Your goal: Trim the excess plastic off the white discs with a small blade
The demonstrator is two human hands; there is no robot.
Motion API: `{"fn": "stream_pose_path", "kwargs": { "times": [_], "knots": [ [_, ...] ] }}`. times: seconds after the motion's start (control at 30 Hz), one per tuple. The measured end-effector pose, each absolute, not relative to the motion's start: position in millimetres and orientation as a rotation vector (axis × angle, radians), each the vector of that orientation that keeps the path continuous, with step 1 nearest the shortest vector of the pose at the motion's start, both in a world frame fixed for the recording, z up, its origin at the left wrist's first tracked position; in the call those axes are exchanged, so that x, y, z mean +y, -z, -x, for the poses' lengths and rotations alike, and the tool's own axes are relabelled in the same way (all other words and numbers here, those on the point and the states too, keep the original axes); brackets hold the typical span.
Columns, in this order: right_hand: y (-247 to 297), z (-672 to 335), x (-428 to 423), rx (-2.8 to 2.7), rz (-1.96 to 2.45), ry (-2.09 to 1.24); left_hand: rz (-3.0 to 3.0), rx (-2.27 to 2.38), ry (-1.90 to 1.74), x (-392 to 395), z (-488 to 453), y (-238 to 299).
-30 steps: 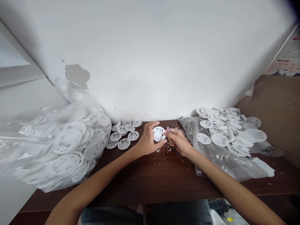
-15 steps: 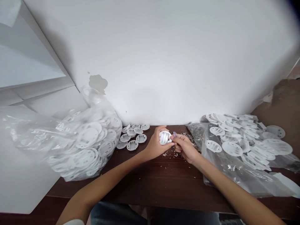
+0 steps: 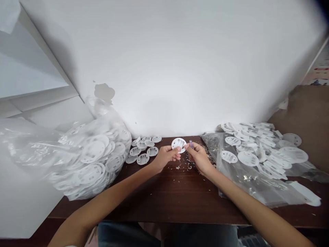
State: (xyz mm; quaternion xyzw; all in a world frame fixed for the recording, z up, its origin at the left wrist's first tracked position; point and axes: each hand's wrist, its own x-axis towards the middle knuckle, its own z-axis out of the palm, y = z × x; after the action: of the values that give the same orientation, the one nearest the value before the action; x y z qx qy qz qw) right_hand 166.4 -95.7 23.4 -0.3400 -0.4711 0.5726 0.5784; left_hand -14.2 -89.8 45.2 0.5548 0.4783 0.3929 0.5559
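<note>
My left hand (image 3: 164,158) pinches a round white slotted plastic disc (image 3: 175,142), thumb on its front and fingers behind. The disc is held above the table, its slotted face partly toward me. My right hand (image 3: 202,158) is closed at the disc's right edge, thumb and forefinger touching or nearly touching it. A small translucent purple piece (image 3: 191,143) sticks up out of the right hand; its lower part is hidden by the fingers, and I cannot make out its kind.
Several similar discs (image 3: 143,159) lie left of my hands. A clear bag (image 3: 102,164) full of discs stands farther left. At right, a pile of white discs (image 3: 248,159) lies on a flat plastic bag (image 3: 241,181). Small metallic bits (image 3: 190,165) are scattered on the dark table (image 3: 169,202).
The disc has tilted and shifted slightly up and left. My left hand went from spanning it top and bottom to pinching its lower edge. The purple piece now stands more upright.
</note>
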Motion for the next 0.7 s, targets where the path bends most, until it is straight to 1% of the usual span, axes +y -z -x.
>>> {"fn": "stream_pose_path", "kwargs": {
  "times": [0.13,0.2,0.27,0.33,0.37,0.43,0.47,0.57,0.7],
  "knots": [
    [-23.0,-166.3,-89.2,-1.204,0.842,-1.324,-1.477,1.170,-0.865,-84.7,18.5,-44.7],
    [-29.4,-176.5,-83.5,-1.388,0.957,-1.200,-1.603,1.236,-0.848,-78.2,27.9,-48.8],
    [-41.8,-196.9,-78.3,-1.618,1.162,-0.953,-1.700,1.334,-0.820,-70.3,45.0,-57.5],
    [-57.0,-225.6,-74.0,-1.816,1.449,-0.658,-1.779,1.554,-0.823,-62.7,69.4,-69.9],
    [-64.0,-241.5,-72.0,-1.835,1.657,-0.472,-1.868,1.714,-0.826,-59.5,83.2,-76.4],
    [-73.6,-272.3,-67.7,-1.705,2.080,-0.102,-2.048,1.961,-0.772,-54.5,110.6,-87.9],
    [-75.7,-285.8,-65.4,-1.637,2.212,-0.003,-2.110,2.024,-0.690,-52.6,122.7,-91.8],
    [-72.5,-313.2,-57.8,-1.558,2.393,0.113,-2.255,2.250,-0.566,-48.2,146.2,-93.5],
    [-60.3,-320.2,-48.5,-1.588,2.436,0.075,-2.325,2.430,-0.476,-43.0,148.4,-80.4]
  ]
}}
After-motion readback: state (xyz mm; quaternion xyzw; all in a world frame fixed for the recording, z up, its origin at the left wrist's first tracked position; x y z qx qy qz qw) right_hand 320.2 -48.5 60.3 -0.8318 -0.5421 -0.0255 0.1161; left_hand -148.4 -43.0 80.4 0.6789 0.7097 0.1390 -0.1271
